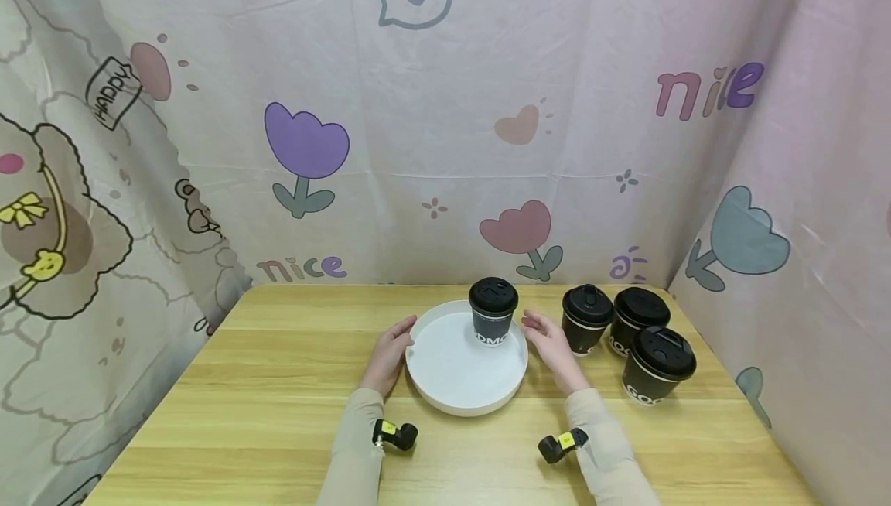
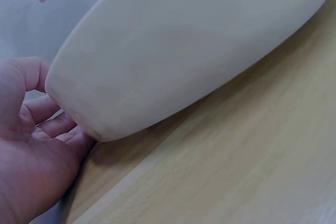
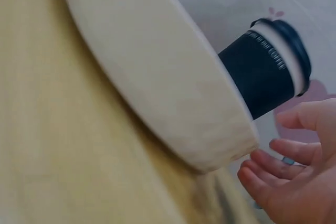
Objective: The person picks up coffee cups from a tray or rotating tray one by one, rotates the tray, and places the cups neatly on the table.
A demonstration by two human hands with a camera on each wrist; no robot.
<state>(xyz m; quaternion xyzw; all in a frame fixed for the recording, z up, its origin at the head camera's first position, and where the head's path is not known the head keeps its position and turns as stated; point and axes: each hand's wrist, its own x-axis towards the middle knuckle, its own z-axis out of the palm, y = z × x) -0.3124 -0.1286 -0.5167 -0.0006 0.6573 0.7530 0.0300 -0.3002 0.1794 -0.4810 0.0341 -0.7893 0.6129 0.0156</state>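
Observation:
A round white tray with a low raised rim lies on the wooden table. A black lidded paper coffee cup with white lettering stands on it, toward the back right. My left hand holds the tray's left edge; the left wrist view shows the thumb at the rim and the other fingers against the lower wall. Beside the tray's right edge is my right hand, its fingers loosely bent. In the right wrist view those fingers are close to the tray wall, with nothing held between them and the thumb.
To the right of my right hand stand three more black lidded cups: one nearest the hand, one behind, and one in front. A printed curtain hangs behind the wooden table.

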